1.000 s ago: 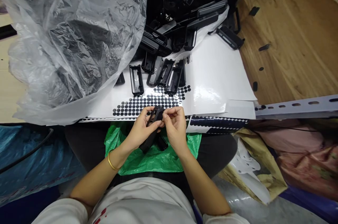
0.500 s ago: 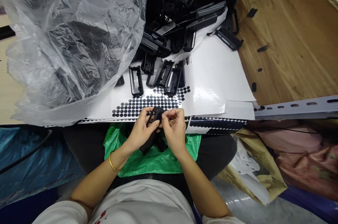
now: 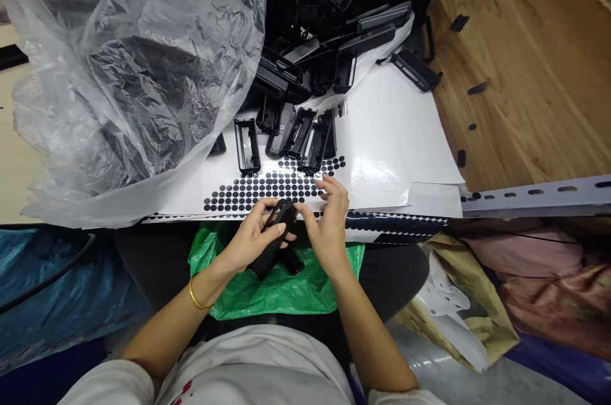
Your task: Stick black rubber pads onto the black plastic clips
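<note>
My left hand (image 3: 251, 241) grasps the black plastic housing (image 3: 274, 239) firmly over my lap. My right hand (image 3: 329, 217), fingers spread and empty, reaches just beyond it to the dot sheet (image 3: 267, 188); peel one dot cleanly.

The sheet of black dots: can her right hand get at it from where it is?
Probably yes. The right hand hovers open right over the sheet of black dots, with nothing between them; the left hand holds the black plastic part clear of it.
</note>
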The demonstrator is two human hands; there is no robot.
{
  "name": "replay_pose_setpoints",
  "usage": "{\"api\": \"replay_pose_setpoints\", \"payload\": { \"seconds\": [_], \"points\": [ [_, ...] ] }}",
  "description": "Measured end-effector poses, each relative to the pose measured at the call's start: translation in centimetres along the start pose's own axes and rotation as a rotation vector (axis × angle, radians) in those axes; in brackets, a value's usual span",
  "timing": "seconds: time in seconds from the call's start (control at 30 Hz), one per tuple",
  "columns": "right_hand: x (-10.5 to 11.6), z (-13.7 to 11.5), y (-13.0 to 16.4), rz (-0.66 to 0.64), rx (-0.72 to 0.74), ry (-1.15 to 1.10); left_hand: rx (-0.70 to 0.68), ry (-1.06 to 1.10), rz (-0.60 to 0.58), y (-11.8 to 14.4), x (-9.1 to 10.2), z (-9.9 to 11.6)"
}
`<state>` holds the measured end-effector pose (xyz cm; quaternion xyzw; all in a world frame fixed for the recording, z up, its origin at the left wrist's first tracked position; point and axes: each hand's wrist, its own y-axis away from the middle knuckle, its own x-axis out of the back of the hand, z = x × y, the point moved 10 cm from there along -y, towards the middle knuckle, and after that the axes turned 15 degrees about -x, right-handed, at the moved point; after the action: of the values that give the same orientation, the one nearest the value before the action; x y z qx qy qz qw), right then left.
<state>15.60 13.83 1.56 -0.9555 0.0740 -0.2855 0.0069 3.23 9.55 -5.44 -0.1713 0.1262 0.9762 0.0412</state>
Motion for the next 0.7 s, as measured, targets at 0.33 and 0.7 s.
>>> {"api": "replay_pose_setpoints", "payload": {
  "seconds": [0.33,0.7],
  "points": [
    [-1.3,1.6,-1.1,-0.191,-0.052,0.09,-0.399,-0.686,0.101,-3.2,3.7,9.1],
    [-2.5,1.8,-0.9,-0.304,-0.135,-0.076,-0.355,-0.595,0.206,-4.9,4.6,6.8]
  ]
}}
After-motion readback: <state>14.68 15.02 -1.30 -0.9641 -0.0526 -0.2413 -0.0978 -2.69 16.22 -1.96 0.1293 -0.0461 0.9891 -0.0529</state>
